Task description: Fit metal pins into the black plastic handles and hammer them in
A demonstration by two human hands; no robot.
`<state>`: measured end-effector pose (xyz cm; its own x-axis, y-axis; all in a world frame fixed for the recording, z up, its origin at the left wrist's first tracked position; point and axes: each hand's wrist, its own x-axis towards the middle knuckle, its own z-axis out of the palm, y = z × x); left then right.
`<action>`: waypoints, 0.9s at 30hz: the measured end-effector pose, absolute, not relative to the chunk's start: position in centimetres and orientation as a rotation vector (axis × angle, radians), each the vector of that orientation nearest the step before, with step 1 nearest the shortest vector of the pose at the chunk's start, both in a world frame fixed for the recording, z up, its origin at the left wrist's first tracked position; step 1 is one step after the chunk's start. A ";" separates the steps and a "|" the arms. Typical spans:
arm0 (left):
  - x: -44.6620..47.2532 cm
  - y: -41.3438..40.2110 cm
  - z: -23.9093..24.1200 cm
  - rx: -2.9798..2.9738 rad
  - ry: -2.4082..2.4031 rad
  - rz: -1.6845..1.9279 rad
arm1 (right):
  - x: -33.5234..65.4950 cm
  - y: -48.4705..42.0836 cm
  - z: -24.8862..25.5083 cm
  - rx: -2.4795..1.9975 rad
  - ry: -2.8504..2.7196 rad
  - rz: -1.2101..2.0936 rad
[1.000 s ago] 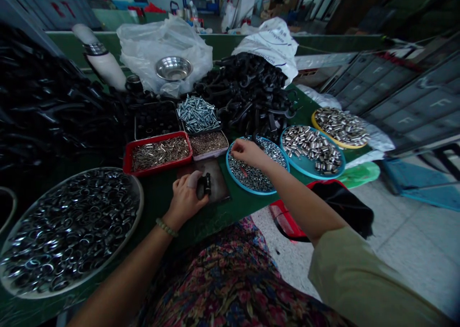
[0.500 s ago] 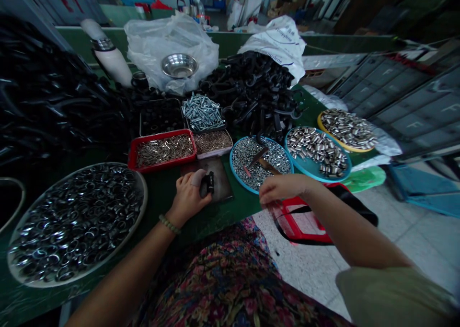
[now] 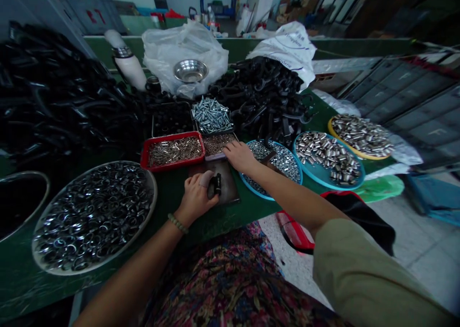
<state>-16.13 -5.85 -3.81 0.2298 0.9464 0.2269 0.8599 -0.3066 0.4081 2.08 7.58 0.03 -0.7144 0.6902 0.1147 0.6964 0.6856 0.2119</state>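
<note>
The left forearm came in from the lower left, a bead bracelet [image 3: 177, 223] at the wrist. The left hand [image 3: 196, 198] sat knuckles-up on the green surface [image 3: 166, 187], close to its near edge. Its grip was closed, thumb and fingers pinching a small black part [image 3: 216, 185]. That part stood on a dark metal plate [image 3: 230, 193] directly before the person.

The right arm crossed from the lower right over the blue plate of nuts [image 3: 301, 171]. The right hand [image 3: 240, 155] lay palm-down, fingers bent onto the near edge of the tray of small pins [image 3: 214, 143]. The fingertips were hidden, so how far that grip was closed and whether it held anything could not be told.

Bare surface was limited to a narrow strip between the left hand and the round tray of rings [image 3: 155, 200]. The red tray [image 3: 172, 166] sat just beside the pin tray. Behind these, a tray of screws [image 3: 212, 116] and a heap of black parts [image 3: 262, 94] took up the far side.
</note>
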 end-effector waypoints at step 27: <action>-16.3 -5.8 -3.9 2.215 1.727 0.640 | 1.4 1.4 -0.6 -1.175 -2.067 1.190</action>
